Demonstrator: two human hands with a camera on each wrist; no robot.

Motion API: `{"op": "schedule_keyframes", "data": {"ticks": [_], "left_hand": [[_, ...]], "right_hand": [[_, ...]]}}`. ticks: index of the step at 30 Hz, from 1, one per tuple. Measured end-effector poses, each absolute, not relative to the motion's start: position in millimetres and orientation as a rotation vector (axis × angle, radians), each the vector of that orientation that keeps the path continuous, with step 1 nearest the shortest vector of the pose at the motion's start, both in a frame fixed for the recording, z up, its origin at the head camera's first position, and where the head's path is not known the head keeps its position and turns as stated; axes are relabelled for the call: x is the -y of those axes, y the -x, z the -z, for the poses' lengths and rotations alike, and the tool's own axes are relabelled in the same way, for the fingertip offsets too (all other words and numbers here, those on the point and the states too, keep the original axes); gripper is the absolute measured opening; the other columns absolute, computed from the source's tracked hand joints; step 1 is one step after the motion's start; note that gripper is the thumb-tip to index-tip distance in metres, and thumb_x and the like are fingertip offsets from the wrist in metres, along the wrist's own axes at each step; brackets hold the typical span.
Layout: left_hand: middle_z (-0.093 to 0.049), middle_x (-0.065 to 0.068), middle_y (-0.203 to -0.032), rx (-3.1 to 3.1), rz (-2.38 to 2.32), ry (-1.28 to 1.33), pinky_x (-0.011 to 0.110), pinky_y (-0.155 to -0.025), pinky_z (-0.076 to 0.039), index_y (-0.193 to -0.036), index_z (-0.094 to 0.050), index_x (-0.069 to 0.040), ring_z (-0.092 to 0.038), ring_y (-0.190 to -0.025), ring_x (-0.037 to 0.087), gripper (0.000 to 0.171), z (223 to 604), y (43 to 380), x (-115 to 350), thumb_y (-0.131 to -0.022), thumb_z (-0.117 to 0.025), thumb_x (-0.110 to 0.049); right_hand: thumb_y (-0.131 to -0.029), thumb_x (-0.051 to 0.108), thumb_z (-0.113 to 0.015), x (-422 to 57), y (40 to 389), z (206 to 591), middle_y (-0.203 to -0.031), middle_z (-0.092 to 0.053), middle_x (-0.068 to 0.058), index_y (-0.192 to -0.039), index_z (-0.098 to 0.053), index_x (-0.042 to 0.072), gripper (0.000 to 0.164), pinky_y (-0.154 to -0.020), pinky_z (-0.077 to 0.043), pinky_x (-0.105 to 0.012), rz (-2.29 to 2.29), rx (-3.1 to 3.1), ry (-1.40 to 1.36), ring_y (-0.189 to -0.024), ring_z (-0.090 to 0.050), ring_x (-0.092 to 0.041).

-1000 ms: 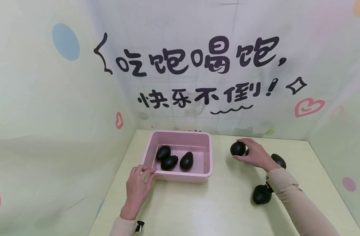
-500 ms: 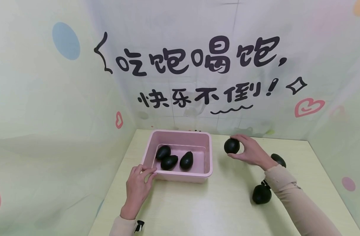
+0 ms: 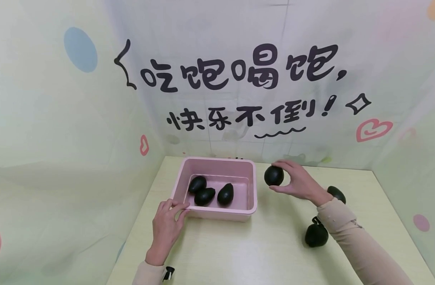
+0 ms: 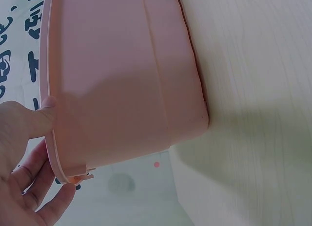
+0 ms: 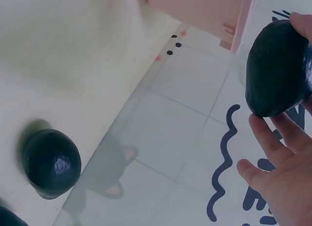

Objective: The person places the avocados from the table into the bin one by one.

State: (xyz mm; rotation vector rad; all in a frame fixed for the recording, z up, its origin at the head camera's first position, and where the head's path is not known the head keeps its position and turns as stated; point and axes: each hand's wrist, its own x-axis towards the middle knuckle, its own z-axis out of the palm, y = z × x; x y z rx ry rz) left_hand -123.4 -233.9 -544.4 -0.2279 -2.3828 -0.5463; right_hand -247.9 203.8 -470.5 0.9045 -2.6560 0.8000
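Note:
A pink plastic bin (image 3: 217,217) stands toward the back left of the table, with 3 dark green avocados inside, one of them a pear-shaped avocado (image 3: 225,194). At its front left corner my left hand (image 3: 167,227) pinches the rim. The left wrist view shows the thumb on the rim of the bin (image 4: 112,84) and the fingers around its corner. To the right of the bin, my right hand (image 3: 301,182) grips another avocado (image 3: 273,175) between thumb and fingers. In the right wrist view, this avocado (image 5: 275,70) is raised above table level.
One avocado (image 3: 336,194) lies at the right behind the right forearm, and another avocado (image 3: 316,235) is nearer the front. An avocado (image 5: 51,162) also rests near the table's back edge in the right wrist view. A printed cloth wall (image 3: 239,146) borders the back.
My right hand has lifted the avocado and carried it left toward the bin. The left hand has stayed at the rim.

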Motion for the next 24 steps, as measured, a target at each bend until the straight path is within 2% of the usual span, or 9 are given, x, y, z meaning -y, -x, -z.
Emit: {"op": "schedule_keyframes", "data": {"ticks": [4, 15, 24], "left_hand": [[-0.07, 0.002, -0.091, 2.382, 0.546, 0.224, 0.038, -0.057, -0.052, -0.094, -0.086, -0.016, -0.064, -0.091, 0.029, 0.023, 544.5, 122.9, 233.8, -0.074, -0.098, -0.012], [-0.069, 0.002, -0.091, 2.383, 0.56, 0.222, 0.038, -0.057, -0.052, -0.094, -0.087, -0.016, -0.064, -0.091, 0.029, 0.024, 544.0, 122.7, 233.8, -0.073, -0.098, -0.011], [-0.069, 0.002, -0.091, 2.381, 0.568, 0.226, 0.037, -0.056, -0.051, -0.095, -0.087, -0.016, -0.064, -0.091, 0.029, 0.024, 541.7, 122.6, 233.4, -0.073, -0.097, -0.011]], "right_hand": [[-0.077, 0.03, -0.096, -198.6, 246.9, 465.6, -0.132, -0.069, -0.018, -0.135, -0.068, 0.001, 0.071, -0.103, -0.055, -0.058, -0.796, 2.613, -0.947, -0.122, -0.067, -0.039], [-0.078, 0.037, -0.095, -188.2, 242.2, 452.7, -0.14, -0.065, -0.018, -0.139, -0.066, 0.004, 0.075, -0.111, -0.051, -0.058, -0.822, 2.678, -0.948, -0.13, -0.062, -0.038], [-0.077, 0.035, -0.096, -178.3, 242.2, 446.2, -0.136, -0.068, -0.019, -0.136, -0.068, 0.003, 0.073, -0.108, -0.053, -0.058, -0.782, 2.611, -1.025, -0.126, -0.065, -0.039]]}}
